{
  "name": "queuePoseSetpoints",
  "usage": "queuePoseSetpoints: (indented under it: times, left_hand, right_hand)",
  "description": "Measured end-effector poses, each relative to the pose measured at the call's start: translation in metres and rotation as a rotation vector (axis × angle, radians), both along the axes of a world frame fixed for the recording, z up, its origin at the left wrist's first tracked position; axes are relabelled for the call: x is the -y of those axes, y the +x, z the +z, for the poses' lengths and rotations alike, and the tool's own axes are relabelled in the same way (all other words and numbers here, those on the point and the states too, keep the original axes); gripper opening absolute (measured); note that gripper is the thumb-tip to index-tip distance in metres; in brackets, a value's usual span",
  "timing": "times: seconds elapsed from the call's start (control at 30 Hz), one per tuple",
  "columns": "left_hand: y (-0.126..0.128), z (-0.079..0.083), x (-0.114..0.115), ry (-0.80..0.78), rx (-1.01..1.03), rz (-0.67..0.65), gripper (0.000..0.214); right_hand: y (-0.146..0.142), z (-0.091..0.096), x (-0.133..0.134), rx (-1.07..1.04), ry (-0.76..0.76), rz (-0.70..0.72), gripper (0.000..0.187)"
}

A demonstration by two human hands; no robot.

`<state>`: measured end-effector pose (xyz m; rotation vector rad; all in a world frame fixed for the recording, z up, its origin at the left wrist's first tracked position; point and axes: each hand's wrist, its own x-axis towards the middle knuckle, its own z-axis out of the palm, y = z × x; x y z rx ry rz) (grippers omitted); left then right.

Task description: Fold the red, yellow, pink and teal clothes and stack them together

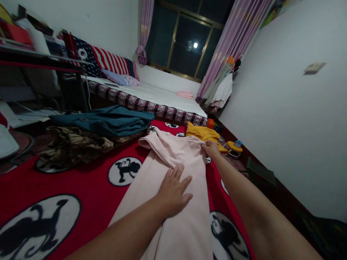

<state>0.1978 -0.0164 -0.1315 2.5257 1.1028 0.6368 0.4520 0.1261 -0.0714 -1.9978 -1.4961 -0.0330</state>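
A pale pink dress (187,202) lies stretched out over a red blanket (92,191) with black monkey figures in white circles. Its short sleeve is at the far left, and its lower part runs out of view at the bottom. My left hand (175,189) rests flat on the middle of the dress with its fingers spread. Farther off, my right hand (212,148) pinches the dress at its upper right corner, by the shoulder. The fingertips of that hand are partly hidden by the hand itself.
Teal clothing (108,121) and brown patterned clothing (73,144) lie heaped at the left. Yellow clothing (202,133) sits just beyond the dress. A bed (159,94) stands under the window, a cluttered desk (40,59) at the left, and a white wall (292,119) at the right.
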Motion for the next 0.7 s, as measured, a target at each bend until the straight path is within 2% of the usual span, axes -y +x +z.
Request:
queuePoseSetpoints:
  times: [0.13, 0.3, 0.4, 0.47, 0.57, 0.63, 0.7]
  left_hand:
    - [0.002, 0.001, 0.002, -0.011, 0.016, 0.032, 0.060]
    - [0.003, 0.004, 0.005, -0.038, 0.011, 0.051, 0.060]
    - [0.003, 0.005, 0.005, -0.019, 0.024, 0.049, 0.060]
    - [0.003, 0.008, 0.003, 0.002, 0.076, 0.083, 0.061]
    - [-0.002, 0.015, -0.008, 0.013, 0.246, 0.307, 0.056]
    - [-0.008, 0.018, -0.019, 0.020, 0.356, 0.517, 0.050]
    - [-0.015, 0.019, -0.030, 0.038, 0.412, 0.651, 0.048]
  right_hand:
    - [-0.012, -0.004, -0.016, 0.047, 0.010, -0.087, 0.036]
    - [-0.034, -0.027, -0.014, 0.081, -0.125, -0.061, 0.059]
    - [-0.041, -0.020, -0.009, 0.114, -0.173, -0.060, 0.065]
    - [-0.046, -0.010, -0.006, 0.140, -0.176, -0.078, 0.057]
    - [-0.057, 0.001, -0.005, 0.186, -0.142, -0.076, 0.045]
    - [-0.065, 0.001, -0.007, 0.205, -0.134, -0.044, 0.044]
    - [-0.070, -0.002, -0.011, 0.212, -0.150, -0.013, 0.045]
